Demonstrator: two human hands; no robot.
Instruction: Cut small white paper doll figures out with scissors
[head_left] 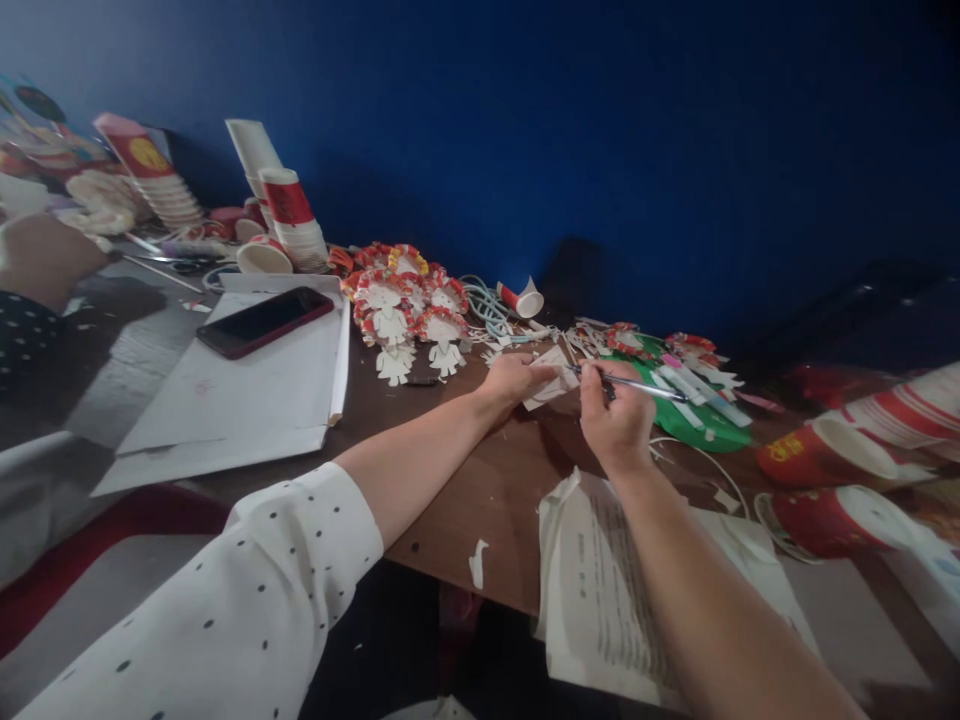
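the person's left hand [519, 376] pinches a small piece of white paper [553, 391] by its near-left side, thumb laid over the top face, out in front of the body above the brown table [465, 470]. the right hand [616, 412] is closed around a slim shiny tool [646, 385], thumb and fingers gathered near the end that faces the paper, the rest of the shaft running off to the right (pen or blade, the blur makes it impossible to say). whether the tip meets the paper or hangs just short of it cannot be made out either. to do this well, the left thumb should press firmly enough that the paper does not turn or buckle, and should lie out of the tip's path, since the two hands are close together. the right hand's grip near the tip looks sound for small, careful strokes; resting the side of that hand on the table would likely steady it more. the shaft needs room to swing without catching the markers [691, 382] on the green sheet [694, 428] close by. short, light passes would probably spare the paper a tear.
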